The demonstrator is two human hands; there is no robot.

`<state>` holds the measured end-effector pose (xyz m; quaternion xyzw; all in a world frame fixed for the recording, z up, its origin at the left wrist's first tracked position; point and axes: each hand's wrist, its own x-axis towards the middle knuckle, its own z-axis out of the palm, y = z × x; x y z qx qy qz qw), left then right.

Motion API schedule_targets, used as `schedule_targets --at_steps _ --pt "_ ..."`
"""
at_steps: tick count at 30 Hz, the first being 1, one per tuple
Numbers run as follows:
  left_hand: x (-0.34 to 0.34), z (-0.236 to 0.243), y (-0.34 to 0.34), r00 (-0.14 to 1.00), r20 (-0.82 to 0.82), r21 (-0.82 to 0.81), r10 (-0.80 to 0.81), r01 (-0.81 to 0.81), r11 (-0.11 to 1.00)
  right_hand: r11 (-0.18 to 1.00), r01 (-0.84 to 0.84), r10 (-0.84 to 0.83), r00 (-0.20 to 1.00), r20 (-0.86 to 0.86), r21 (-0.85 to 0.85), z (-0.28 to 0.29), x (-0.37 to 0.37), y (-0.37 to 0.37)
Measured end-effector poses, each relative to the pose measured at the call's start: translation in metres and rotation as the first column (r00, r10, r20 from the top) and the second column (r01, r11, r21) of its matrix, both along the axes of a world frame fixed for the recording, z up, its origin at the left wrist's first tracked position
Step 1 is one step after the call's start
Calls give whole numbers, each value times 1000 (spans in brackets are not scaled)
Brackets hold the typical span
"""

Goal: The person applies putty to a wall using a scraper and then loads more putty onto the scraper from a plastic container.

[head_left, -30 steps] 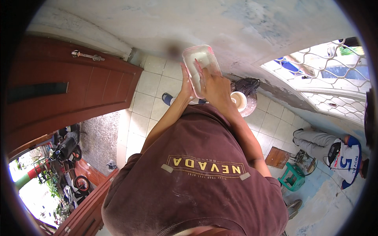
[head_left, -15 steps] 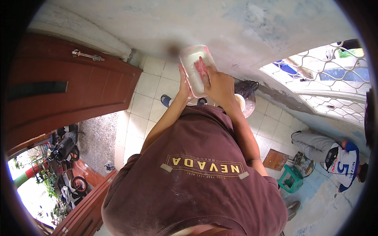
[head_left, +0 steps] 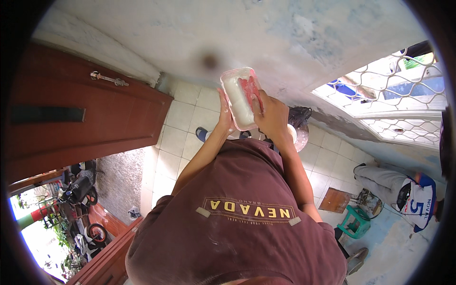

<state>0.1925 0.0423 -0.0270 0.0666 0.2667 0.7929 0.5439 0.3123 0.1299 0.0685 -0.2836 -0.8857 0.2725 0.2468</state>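
My left hand [head_left: 225,114] holds a shallow rectangular tray [head_left: 238,72] by its left side, the thumb side against the wall of the tray and the other fingers mostly hidden. White paste [head_left: 241,107] coats the inside of the tray. In my right hand [head_left: 272,116] is a flat red scraper [head_left: 248,89] with a ragged, paste-smeared look. Its blade lies over the right side of the tray, against or just above the paste; I cannot tell which. Traces of white paste mark my left fingers and palm.
A patchy plastered wall [head_left: 190,28] rises ahead, with a grilled window [head_left: 394,90] at right. A brown door [head_left: 57,128] stands at left. Beside my right forearm sit a pail [head_left: 300,137] and a dark plastic bag [head_left: 299,115]. A green stool [head_left: 355,222] and another person [head_left: 403,190] are at lower right.
The scraper has shifted from the middle of the tray to its right side, with my right hand. Tray and hands appear slightly lower in the picture, as the whole view has moved a little.
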Motion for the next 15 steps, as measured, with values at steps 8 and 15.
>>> schedule_targets --at_steps 8,15 --pt "-2 -15 -1 994 -10 -36 -107 107 994 982 -96 81 992 -94 -163 0 20 20" --pt "1 -26 -10 992 -9 -66 -122 121 990 869 -24 -93 973 -210 -494 20 33 15"
